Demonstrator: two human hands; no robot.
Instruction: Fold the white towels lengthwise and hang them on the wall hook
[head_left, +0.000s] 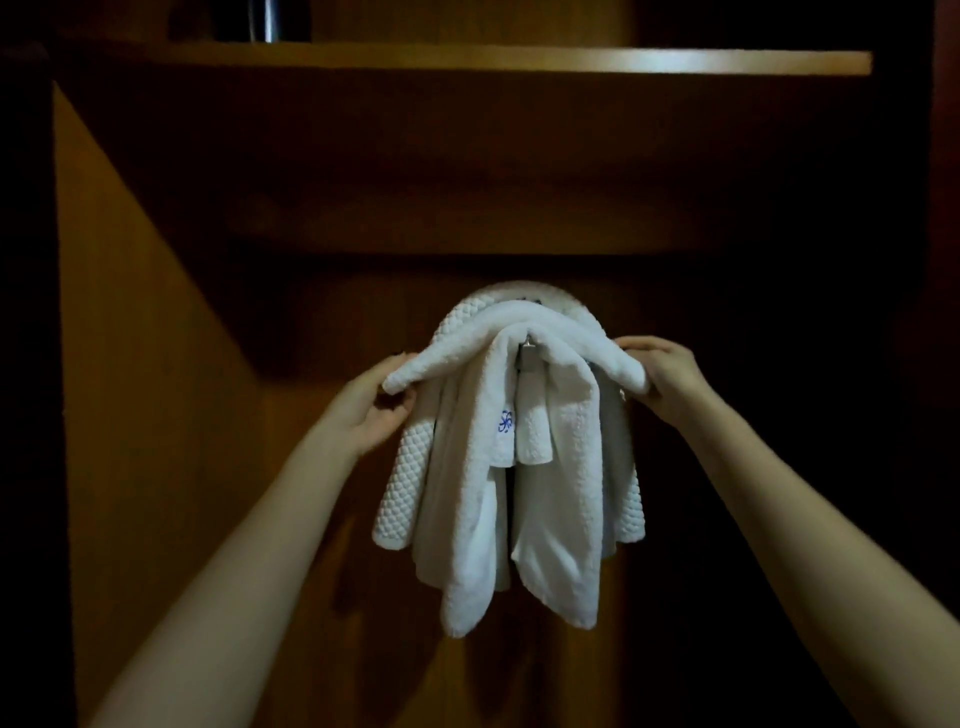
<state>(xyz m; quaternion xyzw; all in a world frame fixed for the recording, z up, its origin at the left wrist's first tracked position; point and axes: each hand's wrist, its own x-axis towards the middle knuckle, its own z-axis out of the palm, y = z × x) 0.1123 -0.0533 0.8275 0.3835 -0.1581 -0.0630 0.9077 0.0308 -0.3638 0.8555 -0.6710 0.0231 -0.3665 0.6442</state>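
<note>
Our left hand (371, 408) and right hand (670, 382) pinch the top towel (467, 343) with curled fingers (640, 344), one either side of the hook (527, 342).

Head view, close, facing wooden closet (156, 364)

Dim, warm-toned scene. Brightest area is white towels (519, 467) between left hand (371, 410) and right hand (670, 379); upper folds nearly blown out, weave soft. Light seems to come from camera side, lighting forearms. Shelf edge (519, 60) above hands catches faint glow. Deep shadow behind hands and right of right hand. Slight overall blur. Wide-angle slant in panel left of left hand.
</note>
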